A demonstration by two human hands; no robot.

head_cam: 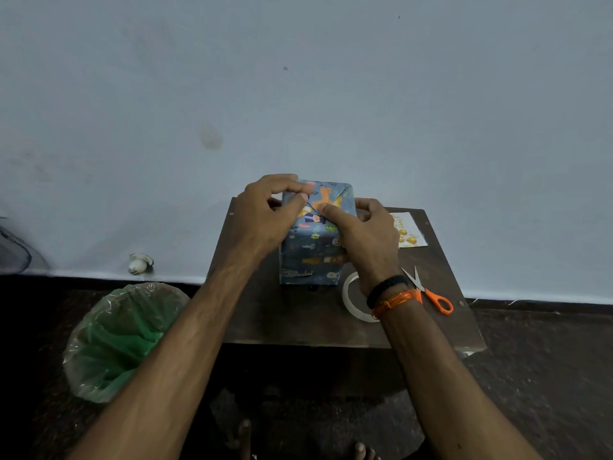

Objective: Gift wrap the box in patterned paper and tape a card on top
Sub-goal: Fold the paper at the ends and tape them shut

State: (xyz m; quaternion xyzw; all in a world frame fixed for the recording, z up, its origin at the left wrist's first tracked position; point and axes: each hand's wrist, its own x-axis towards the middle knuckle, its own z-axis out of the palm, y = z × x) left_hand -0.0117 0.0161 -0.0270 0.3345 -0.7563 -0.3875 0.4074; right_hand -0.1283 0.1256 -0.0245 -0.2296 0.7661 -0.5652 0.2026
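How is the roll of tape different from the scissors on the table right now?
The whitish ring-shaped roll of clear tape is round and pale; the orange-handled metal scissors are long, thin and brightly coloured at the handles. The tape roll is partly hidden behind the right hand and its wrist; the scissors show almost whole. The tape roll lies nearer the wrapped blue patterned box; the scissors lie nearer the table's right edge. Both lie flat on the dark brown wooden table, untouched.
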